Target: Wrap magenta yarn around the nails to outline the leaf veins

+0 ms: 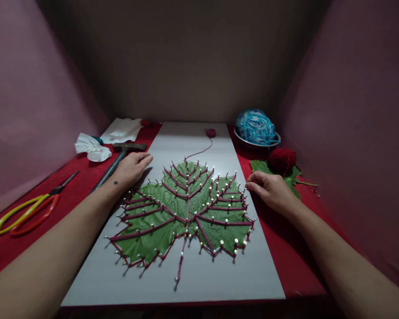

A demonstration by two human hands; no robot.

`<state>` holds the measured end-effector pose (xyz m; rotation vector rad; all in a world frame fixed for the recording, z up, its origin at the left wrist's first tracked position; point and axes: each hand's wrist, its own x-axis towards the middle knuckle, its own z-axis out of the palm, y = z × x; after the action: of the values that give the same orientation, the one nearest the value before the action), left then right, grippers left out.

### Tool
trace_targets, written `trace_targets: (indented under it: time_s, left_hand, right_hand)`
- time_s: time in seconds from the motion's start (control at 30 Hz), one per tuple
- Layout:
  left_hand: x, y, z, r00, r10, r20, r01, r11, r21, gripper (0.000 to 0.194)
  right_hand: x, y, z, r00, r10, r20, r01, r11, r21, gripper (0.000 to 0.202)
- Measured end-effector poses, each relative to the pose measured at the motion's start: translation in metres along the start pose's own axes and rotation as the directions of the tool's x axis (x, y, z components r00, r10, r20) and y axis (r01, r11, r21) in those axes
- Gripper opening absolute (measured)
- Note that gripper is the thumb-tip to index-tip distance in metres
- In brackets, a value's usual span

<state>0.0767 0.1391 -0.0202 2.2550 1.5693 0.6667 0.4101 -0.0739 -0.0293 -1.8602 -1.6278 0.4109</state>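
Note:
A white board bears a green leaf ringed by several nails. Maroon yarn runs along the veins and round parts of the outline, and one strand leads from the leaf's tip back to a small maroon yarn ball. My left hand lies at the board's left edge, fingers stretched out, beside the hammer. At the right edge, close to the outline nails, my right hand has its fingers curled in a pinch. What it holds, if anything, is too small to make out.
Scissors with yellow and red handles lie at left on the red cloth. Crumpled white tissue and white paper are behind. At right stand blue yarn in a metal bowl and red yarn on loose leaves.

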Motion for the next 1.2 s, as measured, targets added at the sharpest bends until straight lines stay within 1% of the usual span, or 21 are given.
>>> trace_targets:
  time_s: [0.1, 0.17, 0.2, 0.23, 0.3, 0.4, 0.43, 0.5, 0.63, 0.7, 0.77, 0.83, 0.87, 0.97, 1.07, 1.2]
  left_hand:
    - [0.0, 0.0, 0.0, 0.999, 0.024, 0.029, -0.025, 0.999, 0.039, 0.058]
    - [0.001, -0.001, 0.001, 0.999, 0.043, 0.027, -0.044, 0.998, 0.043, 0.058]
    - [0.001, -0.002, 0.001, 0.998, 0.052, 0.027, -0.053, 0.998, 0.04, 0.058]
    - [0.002, -0.003, 0.002, 0.998, 0.059, 0.026, -0.06, 0.998, 0.034, 0.058]
    - [0.003, -0.006, 0.003, 0.998, 0.064, 0.019, -0.064, 0.998, 0.026, 0.058]
    - [0.003, -0.008, 0.005, 0.998, 0.069, 0.012, -0.069, 0.997, 0.026, 0.056]
    - [0.003, -0.009, 0.005, 0.997, 0.072, 0.012, -0.073, 0.997, 0.03, 0.055]
    - [0.003, -0.009, 0.005, 0.997, 0.077, 0.01, -0.077, 0.996, 0.035, 0.054]
    - [0.002, -0.009, 0.005, 0.997, 0.073, 0.001, -0.073, 0.997, 0.032, 0.053]
    - [0.003, -0.009, 0.005, 0.998, 0.069, 0.001, -0.069, 0.997, 0.028, 0.054]
    - [0.003, -0.01, 0.005, 0.997, 0.071, 0.006, -0.071, 0.997, 0.027, 0.055]
    - [0.002, -0.01, 0.004, 0.997, 0.074, 0.013, -0.074, 0.997, 0.031, 0.054]
    - [0.002, -0.009, 0.004, 0.997, 0.072, 0.015, -0.073, 0.997, 0.035, 0.053]
    - [0.001, -0.007, 0.002, 0.998, 0.054, 0.014, -0.054, 0.997, 0.05, 0.05]
    - [0.0, -0.004, 0.002, 0.999, 0.041, 0.023, -0.042, 0.997, 0.062, 0.048]
    - [-0.001, -0.003, 0.002, 0.999, 0.038, 0.018, -0.039, 0.997, 0.067, 0.048]
  right_hand:
    - [0.002, -0.001, 0.0, 0.998, -0.044, -0.033, 0.038, 0.986, -0.165, 0.019]
    - [0.006, -0.004, 0.001, 0.998, -0.054, -0.024, 0.047, 0.976, -0.21, 0.018]
    - [0.009, -0.006, 0.001, 0.998, -0.053, -0.013, 0.05, 0.978, -0.204, 0.017]
    - [0.012, -0.008, 0.001, 0.999, -0.048, 0.006, 0.048, 0.984, -0.172, 0.017]
    - [0.018, -0.013, 0.001, 0.997, -0.004, 0.078, 0.007, 0.999, -0.037, 0.018]
    - [0.025, -0.018, -0.002, 0.973, 0.111, 0.202, -0.15, 0.971, 0.188, 0.022]
    - [0.026, -0.02, -0.003, 0.964, 0.137, 0.229, -0.19, 0.955, 0.228, 0.023]
    - [0.027, -0.024, -0.005, 0.958, 0.156, 0.242, -0.214, 0.947, 0.239, 0.024]
    - [0.025, -0.035, -0.006, 0.972, 0.127, 0.197, -0.147, 0.985, 0.093, 0.024]
    - [0.022, -0.038, -0.007, 0.981, 0.077, 0.178, -0.087, 0.995, 0.053, 0.022]
    - [0.017, -0.039, -0.009, 0.983, 0.008, 0.185, -0.023, 0.997, 0.077, 0.02]
    - [0.014, -0.037, -0.014, 0.978, -0.027, 0.209, 0.0, 0.991, 0.131, 0.02]
    - [0.012, -0.036, -0.017, 0.976, -0.019, 0.217, -0.014, 0.988, 0.152, 0.021]
    - [0.011, -0.03, -0.023, 0.973, 0.067, 0.222, -0.111, 0.975, 0.193, 0.022]
    - [0.012, -0.025, -0.021, 0.962, 0.155, 0.226, -0.213, 0.942, 0.259, 0.02]
    - [0.013, -0.021, -0.01, 0.921, 0.308, 0.239, -0.383, 0.826, 0.413, 0.023]
